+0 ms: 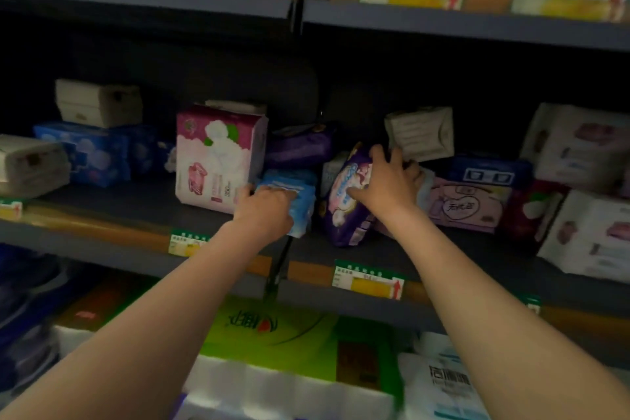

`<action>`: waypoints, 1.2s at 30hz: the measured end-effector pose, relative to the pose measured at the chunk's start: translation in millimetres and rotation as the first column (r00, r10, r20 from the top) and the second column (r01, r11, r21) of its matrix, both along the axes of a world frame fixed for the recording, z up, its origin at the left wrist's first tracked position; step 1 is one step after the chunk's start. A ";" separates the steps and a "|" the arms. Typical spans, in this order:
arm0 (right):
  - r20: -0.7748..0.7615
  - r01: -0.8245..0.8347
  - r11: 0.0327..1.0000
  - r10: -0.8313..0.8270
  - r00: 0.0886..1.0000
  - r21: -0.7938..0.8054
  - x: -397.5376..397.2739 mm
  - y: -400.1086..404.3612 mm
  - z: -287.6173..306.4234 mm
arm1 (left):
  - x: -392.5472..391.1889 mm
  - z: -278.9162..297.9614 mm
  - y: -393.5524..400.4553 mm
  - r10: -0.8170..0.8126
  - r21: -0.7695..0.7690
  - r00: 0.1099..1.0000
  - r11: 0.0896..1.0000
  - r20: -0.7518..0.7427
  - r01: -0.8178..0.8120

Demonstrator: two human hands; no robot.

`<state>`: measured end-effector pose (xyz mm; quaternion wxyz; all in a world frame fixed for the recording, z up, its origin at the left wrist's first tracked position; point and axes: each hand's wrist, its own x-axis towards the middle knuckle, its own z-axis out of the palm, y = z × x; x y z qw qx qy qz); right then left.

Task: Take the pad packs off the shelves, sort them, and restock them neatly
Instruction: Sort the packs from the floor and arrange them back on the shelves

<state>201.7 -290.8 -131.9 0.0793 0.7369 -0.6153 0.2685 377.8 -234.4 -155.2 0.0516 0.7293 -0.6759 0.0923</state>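
Early stage: middle shelf [204, 242] remains jumbled, most packs unsorted. Left hand [266, 211] grips light-blue pack [300, 201]; right hand [388, 184] spread over, clasping purple pack [344, 215]

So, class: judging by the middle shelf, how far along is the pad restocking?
Early. Nothing looks sorted: packs still lie jumbled on the middle shelf. In hand: the left hand grips a light blue pack, the right hand a purple pack. Clearing, sorting and restocking remain.

Dim and softly blurred throughout, with deep shadow behind the packs and bowed edges.
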 end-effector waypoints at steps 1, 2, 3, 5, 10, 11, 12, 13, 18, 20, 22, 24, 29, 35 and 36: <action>0.048 -0.011 1.000 0.012 0.999 -0.027 -4.5 1.0 -1.4 | -1.5 -5.0 0.7 -0.001 -0.018 1.000 1.000 -0.016 0.000; 0.104 -0.030 0.998 0.035 0.994 -0.052 -9.9 4.0 -1.6 | -1.8 -8.5 1.6 0.003 -0.026 0.999 1.000 -0.037 -0.004; 0.175 -0.058 0.996 0.069 0.982 -0.071 -15.5 6.6 -1.6 | -1.7 -11.2 2.5 0.010 -0.030 0.998 0.999 -0.069 -0.012; 0.301 -0.114 0.986 0.147 0.942 -0.125 -25.8 15.1 -1.4 | -3.9 -11.0 6.5 -0.001 -0.055 0.988 0.998 -0.152 -0.008; 0.133 -0.218 0.809 0.340 0.931 -0.545 -23.3 58.9 -1.3 | -5.5 7.8 17.7 -0.297 -0.234 0.840 0.950 -0.454 0.209; 0.100 -0.268 0.713 0.428 0.898 -0.648 -19.3 69.2 -1.1 | -2.1 19.3 22.5 -0.372 -0.282 0.761 0.925 -0.531 0.255; 0.090 -0.324 0.615 0.544 0.834 -0.719 -15.1 80.6 -1.0 | 0.2 31.7 31.0 -0.424 -0.318 0.713 0.903 -0.558 0.289; 0.109 -0.373 0.533 0.670 0.734 -0.759 -10.7 88.8 -1.4 | 5.8 42.3 40.0 -0.456 -0.344 0.684 0.888 -0.569 0.306; 0.433 -0.657 0.546 0.832 0.347 -0.520 20.7 76.8 1.7 | 48.5 74.0 86.0 -0.222 -0.268 0.890 0.956 -0.399 0.118; 0.510 -0.696 0.670 0.706 0.491 -0.257 36.6 44.2 1.3 | 65.3 71.1 90.9 0.024 -0.318 1.000 0.948 -0.013 -0.027; 0.230 -0.647 0.761 0.623 0.747 0.042 49.9 9.8 -5.6 | 77.1 57.4 86.2 0.176 -0.283 0.971 0.951 0.160 -0.125; -0.036 -0.534 0.776 0.577 0.816 0.336 64.8 -10.3 -16.7 | 80.6 42.8 77.7 0.223 -0.238 0.955 0.955 0.197 -0.175; -0.232 -0.345 0.853 0.454 0.860 0.391 101.2 -30.6 -33.4 | 77.7 22.9 69.6 0.236 -0.279 0.954 0.943 0.187 -0.178; -0.251 -0.300 0.886 0.399 0.882 0.353 113.9 -30.7 -28.9 | 84.6 10.9 79.5 0.199 -0.435 0.980 0.883 0.009 -0.176; -0.232 -0.292 0.889 0.386 0.893 0.353 114.0 -28.9 -29.3 | 88.3 12.2 87.7 0.190 -0.454 0.979 0.868 -0.068 -0.200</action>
